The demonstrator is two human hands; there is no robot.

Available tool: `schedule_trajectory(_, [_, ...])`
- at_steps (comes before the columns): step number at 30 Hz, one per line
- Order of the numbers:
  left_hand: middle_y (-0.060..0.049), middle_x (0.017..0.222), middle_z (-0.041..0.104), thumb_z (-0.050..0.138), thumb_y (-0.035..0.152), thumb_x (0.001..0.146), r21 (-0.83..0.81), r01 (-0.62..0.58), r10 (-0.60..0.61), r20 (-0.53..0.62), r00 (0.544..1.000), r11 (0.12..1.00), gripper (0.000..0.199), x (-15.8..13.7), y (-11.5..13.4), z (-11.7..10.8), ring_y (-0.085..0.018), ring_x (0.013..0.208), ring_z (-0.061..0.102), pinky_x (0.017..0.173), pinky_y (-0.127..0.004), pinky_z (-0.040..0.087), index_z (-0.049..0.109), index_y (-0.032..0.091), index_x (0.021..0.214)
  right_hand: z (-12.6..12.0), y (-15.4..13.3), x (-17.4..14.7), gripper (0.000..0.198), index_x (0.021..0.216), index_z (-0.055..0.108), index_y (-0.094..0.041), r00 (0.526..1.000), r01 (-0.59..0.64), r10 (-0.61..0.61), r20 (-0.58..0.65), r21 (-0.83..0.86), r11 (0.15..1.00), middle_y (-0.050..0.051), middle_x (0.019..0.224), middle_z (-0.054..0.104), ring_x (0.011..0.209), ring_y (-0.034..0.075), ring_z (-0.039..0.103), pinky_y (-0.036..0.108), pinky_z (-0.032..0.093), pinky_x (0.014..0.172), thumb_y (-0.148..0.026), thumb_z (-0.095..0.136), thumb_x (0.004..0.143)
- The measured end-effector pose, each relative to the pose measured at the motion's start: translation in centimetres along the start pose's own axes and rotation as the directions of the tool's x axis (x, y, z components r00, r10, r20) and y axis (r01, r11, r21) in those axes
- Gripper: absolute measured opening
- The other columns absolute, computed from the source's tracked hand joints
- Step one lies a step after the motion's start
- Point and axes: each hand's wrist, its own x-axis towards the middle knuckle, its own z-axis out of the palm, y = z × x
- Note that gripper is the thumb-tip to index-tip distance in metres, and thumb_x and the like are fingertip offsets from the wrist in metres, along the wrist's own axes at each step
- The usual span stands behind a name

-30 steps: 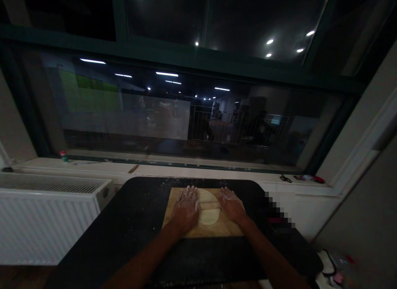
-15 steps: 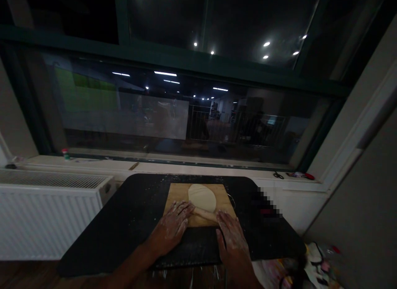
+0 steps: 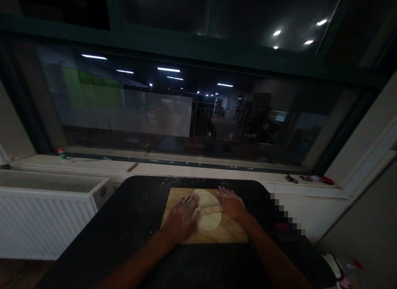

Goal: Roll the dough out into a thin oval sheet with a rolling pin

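1. Pushed forward again since half a second back: both hands and rolling pin (image 3: 208, 206), up to mid-dough.
2. Left hand (image 3: 183, 214) at 9 o'clock, right hand (image 3: 231, 204) at 3, palms flat on pin ends.
3. Dough (image 3: 208, 221) on board (image 3: 231, 235): soft, light, likely tearable; best lifted by floured edges.

No text, label or number can be read here

Single head-worn view, facing forward and down over the black matte table (image 3: 124, 222) toward the dark glass window (image 3: 186, 111); hands near, low centre.
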Motion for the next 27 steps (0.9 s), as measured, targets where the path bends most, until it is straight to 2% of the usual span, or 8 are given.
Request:
schedule_trajectory(4, [-0.024,0.158,0.054,0.038,0.028,0.108,0.081,0.079,-0.086,0.093,0.992,0.994,0.05,2.1,-2.0,1.7,-0.038,0.149,0.05,0.113,-0.061,0.051,0.054,0.009,0.152,-0.2,0.3,2.5,0.057,0.16,0.048,-0.02,0.994,-0.005,0.003,0.113,0.015,1.0,0.012,0.17,0.041,0.16,0.028,0.034,0.055,0.034,0.128,-0.026,0.031,0.105])
schedule_trajectory(7, [-0.026,0.161,0.05,0.039,0.026,0.107,0.134,0.111,-0.122,0.08,0.989,0.985,0.053,2.2,-2.2,2.1,-0.041,0.153,0.043,0.117,-0.062,0.048,0.051,0.004,0.153,0.0,-0.2,1.7,0.06,0.164,0.041,-0.02,0.987,-0.129,0.125,0.101,0.027,0.991,0.012,0.175,0.029,0.164,0.03,0.026,0.062,0.028,0.129,-0.03,0.027,0.106])
schedule_trajectory(9, [-0.024,0.162,0.049,0.037,0.025,0.106,0.142,0.083,-0.086,0.021,0.996,0.986,0.054,1.6,-1.5,2.0,-0.04,0.155,0.04,0.122,-0.06,0.043,0.051,0.003,0.154,0.2,-0.8,0.4,0.062,0.164,0.04,-0.018,0.973,-0.228,0.226,0.048,0.047,0.972,0.012,0.175,0.028,0.164,0.029,0.027,0.059,0.026,0.131,-0.03,0.028,0.104])
schedule_trajectory(11, [-0.021,0.161,0.052,0.037,0.025,0.106,0.136,0.068,-0.063,-0.043,0.997,0.988,0.053,0.9,-0.6,1.6,-0.037,0.154,0.042,0.124,-0.057,0.042,0.052,0.005,0.154,0.5,-1.4,-1.2,0.062,0.161,0.045,-0.015,0.959,-0.279,0.281,-0.023,0.065,0.958,0.014,0.173,0.034,0.161,0.029,0.033,0.055,0.026,0.132,-0.029,0.03,0.103])
schedule_trajectory(16, [-0.017,0.157,0.059,0.037,0.023,0.106,0.118,0.028,-0.015,-0.115,0.993,0.993,0.051,-0.8,1.8,0.2,-0.033,0.149,0.052,0.124,-0.055,0.042,0.056,0.01,0.151,2.0,-2.7,-5.4,0.06,0.149,0.061,-0.009,0.928,-0.276,0.293,-0.232,0.103,0.956,0.017,0.159,0.055,0.153,0.029,0.048,0.052,0.034,0.131,-0.029,0.024,0.106])
schedule_trajectory(20, [-0.013,0.16,0.056,0.038,0.027,0.109,0.103,-0.033,0.049,-0.161,0.986,0.994,0.05,-3.2,2.9,-1.0,-0.03,0.152,0.048,0.127,-0.055,0.039,0.051,0.013,0.155,4.4,-3.7,-9.1,0.06,0.146,0.065,-0.014,0.871,-0.236,0.276,-0.406,0.147,0.961,0.015,0.157,0.058,0.15,0.031,0.051,0.054,0.041,0.128,-0.036,0.026,0.107])
schedule_trajectory(23, [-0.007,0.162,0.055,0.039,0.029,0.11,0.072,-0.053,0.065,-0.173,0.983,0.996,0.053,-5.5,3.3,-1.7,-0.027,0.153,0.046,0.128,-0.05,0.037,0.043,0.019,0.161,6.0,-4.5,-11.9,0.058,0.149,0.063,-0.024,0.852,-0.204,0.254,-0.458,0.157,0.966,0.009,0.157,0.058,0.15,0.03,0.052,0.055,0.043,0.127,-0.038,0.027,0.107])
schedule_trajectory(27, [-0.004,0.164,0.053,0.04,0.034,0.111,0.033,-0.059,0.064,-0.159,0.985,0.998,0.055,-7.3,3.2,-1.8,-0.025,0.153,0.046,0.128,-0.048,0.038,0.037,0.023,0.165,6.2,-4.6,-13.0,0.056,0.152,0.06,-0.032,0.868,-0.174,0.217,-0.446,0.136,0.975,0.003,0.159,0.057,0.151,0.027,0.05,0.054,0.043,0.127,-0.041,0.027,0.107])
